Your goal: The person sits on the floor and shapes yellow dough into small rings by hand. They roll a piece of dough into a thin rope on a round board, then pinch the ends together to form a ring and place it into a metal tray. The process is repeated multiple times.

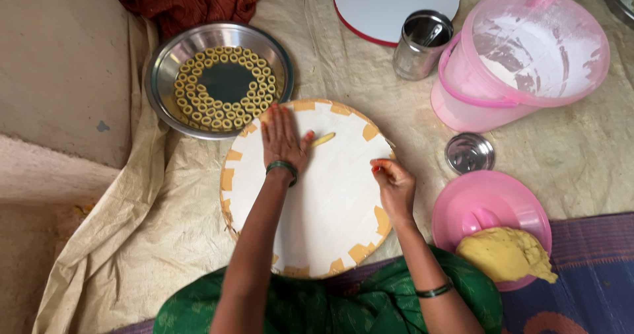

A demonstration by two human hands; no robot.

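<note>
Dough strip point(323, 138), thin and yellow, on a round white board point(330, 202) with patchy tan edging; board lies on a cream cloth point(132, 228) spread over the floor, not on any bench

Left hand point(282, 138): flat, palm down, fingers spread wide and pointing away from the person, pressed on the far part of the board; the strip pokes out just past its thumb side, touching or nearly so. Forearm runs straight up from the lap, green bangle at the wrist

Right hand point(394, 185): loosely curled, fingertips drawn narrow together near the board's right rim, wrist bent inward; whether it pinches a bit of dough I cannot tell

Nearby: steel plate point(218, 80) beyond the board, with small dough rings laid in a band around its bare middle; pink lid point(489, 218) at the right carrying a yellow dough lump point(505, 253); small steel lid point(469, 153); steel cup point(421, 45); pink tub point(522, 57) dusted white inside

Risks, as judged: uneven palm pressure could flatten or snap the thin strip; rolled too far it may slip off the far rim towards the plate; the board could shift on the creased cloth; the uncovered lump may dry out
</note>
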